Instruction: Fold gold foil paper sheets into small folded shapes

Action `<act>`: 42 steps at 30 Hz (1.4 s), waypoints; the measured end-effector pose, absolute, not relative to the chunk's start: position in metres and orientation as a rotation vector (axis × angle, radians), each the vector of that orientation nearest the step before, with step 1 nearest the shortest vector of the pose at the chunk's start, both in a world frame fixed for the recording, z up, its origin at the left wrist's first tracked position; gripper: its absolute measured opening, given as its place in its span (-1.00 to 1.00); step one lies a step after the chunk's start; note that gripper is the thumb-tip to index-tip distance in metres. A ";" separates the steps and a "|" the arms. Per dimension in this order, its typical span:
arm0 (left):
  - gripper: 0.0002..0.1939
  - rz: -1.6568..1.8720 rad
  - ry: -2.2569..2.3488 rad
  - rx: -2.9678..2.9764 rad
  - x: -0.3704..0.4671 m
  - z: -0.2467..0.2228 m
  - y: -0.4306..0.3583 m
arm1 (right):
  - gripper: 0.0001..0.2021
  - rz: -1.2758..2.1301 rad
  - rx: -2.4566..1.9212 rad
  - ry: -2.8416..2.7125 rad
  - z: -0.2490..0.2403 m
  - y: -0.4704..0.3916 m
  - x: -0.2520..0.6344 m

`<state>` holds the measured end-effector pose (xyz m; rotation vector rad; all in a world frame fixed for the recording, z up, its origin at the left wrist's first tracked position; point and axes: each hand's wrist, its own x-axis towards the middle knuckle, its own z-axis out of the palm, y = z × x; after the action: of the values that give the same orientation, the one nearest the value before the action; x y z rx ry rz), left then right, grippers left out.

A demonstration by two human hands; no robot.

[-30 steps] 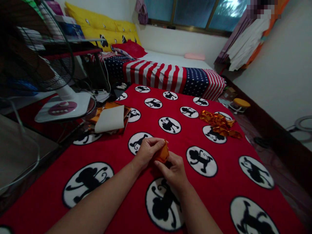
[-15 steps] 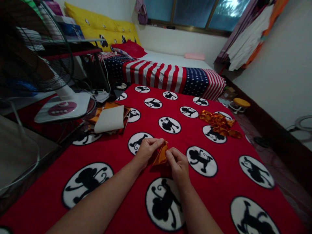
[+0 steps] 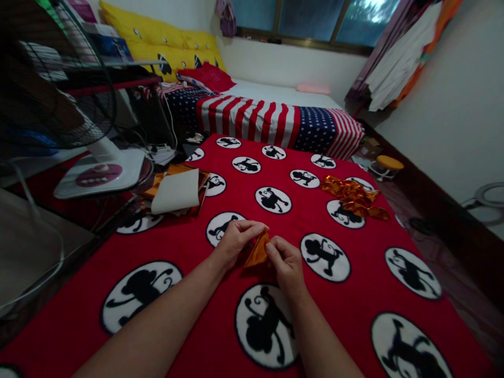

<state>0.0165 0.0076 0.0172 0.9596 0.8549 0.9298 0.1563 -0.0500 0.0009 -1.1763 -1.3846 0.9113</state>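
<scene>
A small piece of folded orange paper (image 3: 258,251), roughly triangular, is held between both hands above the red cloth (image 3: 185,315). My left hand (image 3: 239,240) pinches its upper tip between thumb and index finger. On its right edge, my right hand (image 3: 284,257) grips it with the thumb on top and the other fingers curled beneath. To the left lies a stack of orange sheets (image 3: 173,170) with a pale sheet (image 3: 177,191) on top. Several shiny folded orange pieces (image 3: 350,194) sit in a pile to the far right.
A fan (image 3: 102,170) with a white base stands at the left, close to the paper stack. Beyond the red cloth is a bed (image 3: 275,94) with a striped and starred cover. A yellow-topped stool (image 3: 389,163) stands at the right near the wall.
Both hands keep their hold on the folded orange paper, with only a slight shift of the fingers. The whole view has moved a little.
</scene>
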 end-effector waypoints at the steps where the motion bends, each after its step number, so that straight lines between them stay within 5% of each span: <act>1: -0.70 0.935 0.856 0.964 0.017 0.018 0.008 | -0.65 0.909 -1.176 -1.388 0.001 -0.050 0.156; 23: -0.82 1.324 1.138 1.481 0.024 0.020 0.002 | -0.69 0.799 -1.224 -1.441 0.005 -0.048 0.154; 42: -0.76 1.216 1.063 1.114 0.032 0.015 0.000 | -0.73 0.716 -1.170 -1.480 0.013 -0.050 0.148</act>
<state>0.0317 0.0002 0.0153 1.1140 1.0625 1.2162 0.1483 -0.0504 0.0133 -1.1698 -1.4796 0.7160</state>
